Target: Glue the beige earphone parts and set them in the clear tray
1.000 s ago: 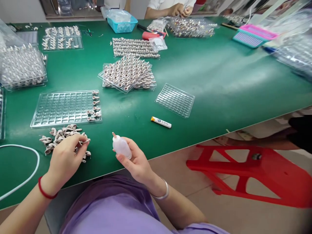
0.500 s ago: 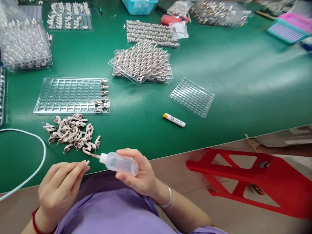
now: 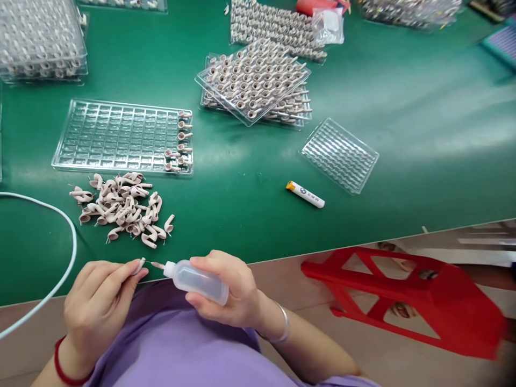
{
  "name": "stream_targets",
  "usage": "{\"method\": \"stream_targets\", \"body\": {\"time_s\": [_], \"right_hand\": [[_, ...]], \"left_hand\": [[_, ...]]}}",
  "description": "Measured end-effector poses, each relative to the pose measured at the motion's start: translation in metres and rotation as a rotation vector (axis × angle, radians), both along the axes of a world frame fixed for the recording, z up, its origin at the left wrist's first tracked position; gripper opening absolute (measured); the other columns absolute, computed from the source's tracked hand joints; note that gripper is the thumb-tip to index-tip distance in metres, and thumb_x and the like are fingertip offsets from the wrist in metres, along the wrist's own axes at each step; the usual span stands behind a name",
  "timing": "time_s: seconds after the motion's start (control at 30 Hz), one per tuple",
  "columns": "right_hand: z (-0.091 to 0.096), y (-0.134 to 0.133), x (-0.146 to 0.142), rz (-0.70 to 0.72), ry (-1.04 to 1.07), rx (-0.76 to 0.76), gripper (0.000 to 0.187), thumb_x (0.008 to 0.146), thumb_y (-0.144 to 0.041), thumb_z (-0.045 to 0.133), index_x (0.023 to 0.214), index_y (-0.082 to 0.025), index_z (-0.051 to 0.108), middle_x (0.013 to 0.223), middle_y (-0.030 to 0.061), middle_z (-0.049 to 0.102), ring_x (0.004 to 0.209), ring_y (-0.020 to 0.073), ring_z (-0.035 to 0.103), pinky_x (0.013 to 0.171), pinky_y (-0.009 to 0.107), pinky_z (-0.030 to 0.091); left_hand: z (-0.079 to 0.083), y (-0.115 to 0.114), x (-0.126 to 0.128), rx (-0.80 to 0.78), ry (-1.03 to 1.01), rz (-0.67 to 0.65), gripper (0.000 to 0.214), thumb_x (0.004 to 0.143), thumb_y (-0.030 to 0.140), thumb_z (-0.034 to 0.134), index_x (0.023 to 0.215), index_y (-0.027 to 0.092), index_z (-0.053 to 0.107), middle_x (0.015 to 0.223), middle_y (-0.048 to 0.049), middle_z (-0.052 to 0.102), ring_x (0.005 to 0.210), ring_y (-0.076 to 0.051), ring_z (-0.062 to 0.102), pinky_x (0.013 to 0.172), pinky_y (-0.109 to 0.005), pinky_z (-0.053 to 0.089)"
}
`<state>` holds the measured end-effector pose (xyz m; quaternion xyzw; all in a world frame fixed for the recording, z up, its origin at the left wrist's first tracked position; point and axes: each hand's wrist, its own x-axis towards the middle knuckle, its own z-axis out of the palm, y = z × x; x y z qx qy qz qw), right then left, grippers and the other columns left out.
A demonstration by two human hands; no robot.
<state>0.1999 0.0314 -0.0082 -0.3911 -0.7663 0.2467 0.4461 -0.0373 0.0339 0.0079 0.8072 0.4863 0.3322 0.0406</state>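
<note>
White translucent plastic, the rounded squeeze bottle (image 3: pixel 201 282) sat grasped in your right hand (image 3: pixel 231 293), its thin pinkish nozzle (image 3: pixel 157 265) pointing left, just beside the small, curved beige plastic shell (image 3: pixel 139 267) your left hand (image 3: pixel 97 298) pinched by the green table's near edge. Your step seemed to be alignment for dispensing; the next move likely called for steady aim.
</note>
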Motion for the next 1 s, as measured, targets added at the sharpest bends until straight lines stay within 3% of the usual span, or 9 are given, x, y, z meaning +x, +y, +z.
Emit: {"method": "stream_targets", "body": {"time_s": [0.3, 0.7, 0.77, 0.87, 0.93, 1.0], "right_hand": [[0.001, 0.001, -0.001, 0.004, -0.009, 0.006, 0.044, 0.087, -0.034, 0.061, 0.127, -0.024, 0.047, 0.079, 0.0037, 0.069, 0.056, 0.0163, 0.056, 0.049, 0.029, 0.048], [0.002, 0.0, 0.001, 0.015, 0.061, -0.039, 0.045, 0.082, -0.03, 0.067, 0.125, -0.023, 0.053, 0.082, 0.0041, 0.07, 0.058, 0.016, 0.057, 0.052, 0.029, 0.049], [0.006, -0.001, 0.002, -0.008, 0.191, -0.179, 0.041, 0.082, -0.031, 0.069, 0.121, -0.025, 0.056, 0.087, 0.004, 0.07, 0.061, 0.0146, 0.058, 0.055, 0.027, 0.051], [0.012, -0.001, -0.003, -0.039, 0.501, -0.607, 0.047, 0.077, -0.035, 0.077, 0.117, -0.023, 0.057, 0.093, 0.0037, 0.068, 0.07, 0.0134, 0.063, 0.063, 0.025, 0.054], [0.014, -0.001, -0.009, 0.016, 0.722, -0.896, 0.054, 0.071, -0.034, 0.082, 0.116, -0.023, 0.055, 0.086, 0.0007, 0.067, 0.072, 0.0124, 0.064, 0.066, 0.025, 0.055], [0.014, -0.002, -0.018, 0.085, 0.911, -1.069, 0.055, 0.064, -0.03, 0.087, 0.109, -0.023, 0.054, 0.079, -0.0031, 0.065, 0.067, 0.0099, 0.063, 0.065, 0.023, 0.054]], "left_hand": [[-0.001, -0.001, -0.003, -0.003, 0.016, 0.002, 0.036, 0.076, 0.008, 0.073, 0.106, 0.026, 0.066, 0.079, -0.0011, 0.07, 0.068, -0.017, 0.062, 0.067, -0.034, 0.052], [0.0, 0.0, -0.001, -0.02, 0.002, 0.001, 0.034, 0.077, 0.008, 0.073, 0.105, 0.026, 0.066, 0.079, -0.0013, 0.07, 0.069, -0.017, 0.062, 0.067, -0.034, 0.052], [0.001, -0.001, 0.0, -0.052, -0.034, 0.004, 0.033, 0.077, 0.007, 0.073, 0.104, 0.026, 0.067, 0.081, -0.0012, 0.07, 0.071, -0.016, 0.062, 0.068, -0.034, 0.052], [0.006, -0.006, 0.006, -0.137, -0.156, -0.041, 0.033, 0.079, 0.007, 0.071, 0.105, 0.025, 0.068, 0.09, -0.0012, 0.071, 0.079, -0.016, 0.065, 0.072, -0.032, 0.052], [0.011, -0.011, 0.012, -0.211, -0.239, -0.106, 0.034, 0.081, 0.005, 0.068, 0.11, 0.024, 0.068, 0.098, -0.002, 0.071, 0.088, -0.016, 0.066, 0.077, -0.03, 0.053], [0.015, -0.015, 0.018, -0.286, -0.303, -0.173, 0.036, 0.084, 0.003, 0.064, 0.114, 0.022, 0.066, 0.104, -0.0025, 0.072, 0.094, -0.016, 0.066, 0.081, -0.029, 0.053]]}}
